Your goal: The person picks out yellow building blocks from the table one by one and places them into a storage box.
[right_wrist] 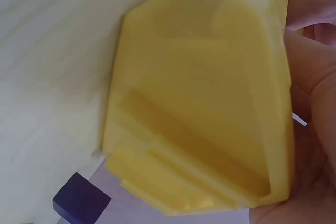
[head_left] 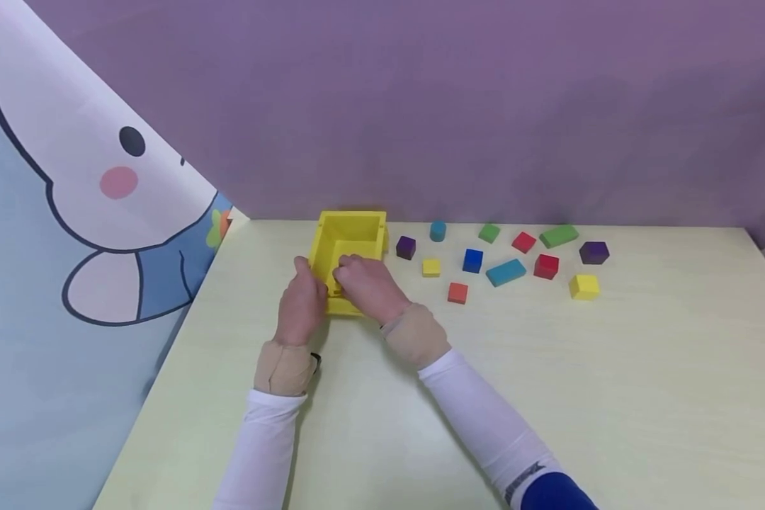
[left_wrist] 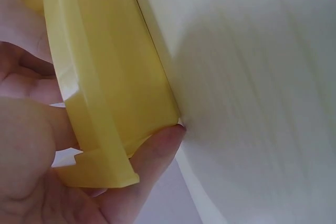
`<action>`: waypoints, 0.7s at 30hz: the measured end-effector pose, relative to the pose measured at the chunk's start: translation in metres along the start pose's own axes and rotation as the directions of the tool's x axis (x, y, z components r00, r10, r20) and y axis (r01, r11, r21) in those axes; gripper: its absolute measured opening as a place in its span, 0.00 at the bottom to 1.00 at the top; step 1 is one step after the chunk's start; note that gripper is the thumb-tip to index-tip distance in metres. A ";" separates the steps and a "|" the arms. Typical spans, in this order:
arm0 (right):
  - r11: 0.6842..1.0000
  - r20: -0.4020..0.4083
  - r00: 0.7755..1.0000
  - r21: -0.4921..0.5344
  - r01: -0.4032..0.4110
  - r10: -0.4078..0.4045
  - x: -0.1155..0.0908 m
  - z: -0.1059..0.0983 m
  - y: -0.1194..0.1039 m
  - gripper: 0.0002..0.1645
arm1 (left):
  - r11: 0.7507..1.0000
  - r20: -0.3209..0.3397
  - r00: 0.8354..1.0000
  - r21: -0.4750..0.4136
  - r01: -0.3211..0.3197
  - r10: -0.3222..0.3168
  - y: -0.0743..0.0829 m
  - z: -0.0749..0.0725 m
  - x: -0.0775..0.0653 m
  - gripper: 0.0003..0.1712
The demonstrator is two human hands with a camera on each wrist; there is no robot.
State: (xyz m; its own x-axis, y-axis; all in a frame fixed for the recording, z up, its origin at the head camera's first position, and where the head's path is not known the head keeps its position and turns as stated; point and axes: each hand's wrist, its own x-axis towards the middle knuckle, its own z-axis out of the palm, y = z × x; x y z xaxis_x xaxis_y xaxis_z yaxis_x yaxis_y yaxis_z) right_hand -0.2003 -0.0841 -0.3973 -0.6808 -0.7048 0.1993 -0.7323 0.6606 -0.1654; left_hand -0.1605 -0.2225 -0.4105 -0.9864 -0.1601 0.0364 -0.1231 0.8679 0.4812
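A yellow open-topped plastic box (head_left: 353, 228) stands on the table near the back edge. My left hand (head_left: 301, 303) grips its near left corner, thumb along the rim; in the left wrist view a fingertip (left_wrist: 170, 132) lies at the box's bottom edge. Over the near right part of the box is my right hand (head_left: 371, 289), its curled fingers reaching past the rim. From the right wrist, the side of the box fills the view, and fingers (right_wrist: 315, 61) hold its edge. Parts of the fingers are hidden behind the box wall.
Right of the box lie several coloured blocks, among them a purple block (head_left: 406, 247), a yellow cube (head_left: 431, 268), a blue cube (head_left: 473, 261) and an orange block (head_left: 457, 292). A purple backdrop (head_left: 472, 106) rises behind the table; a cartoon-printed sheet (head_left: 121, 283) hangs at left.
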 end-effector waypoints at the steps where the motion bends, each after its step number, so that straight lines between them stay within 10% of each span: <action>1: 1.000 0.000 1.000 0.001 0.002 -0.002 0.000 0.000 0.000 0.07 | 1.000 -0.002 1.000 0.001 -0.003 0.003 -0.001 0.000 0.000 0.19; 21: 0.992 -0.224 0.974 0.119 0.051 -0.023 -0.059 -0.031 0.025 0.11 | 1.000 0.001 1.000 0.014 0.016 -0.016 -0.001 0.001 0.003 0.23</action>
State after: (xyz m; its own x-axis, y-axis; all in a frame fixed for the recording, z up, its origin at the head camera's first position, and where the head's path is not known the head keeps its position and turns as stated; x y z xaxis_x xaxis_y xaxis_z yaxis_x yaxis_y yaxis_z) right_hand -0.1778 -0.0176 -0.3831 -0.6429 -0.6440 0.4146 -0.7627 0.5881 -0.2692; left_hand -0.1632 -0.2235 -0.4124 -0.9845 -0.1733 0.0274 -0.1404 0.8716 0.4697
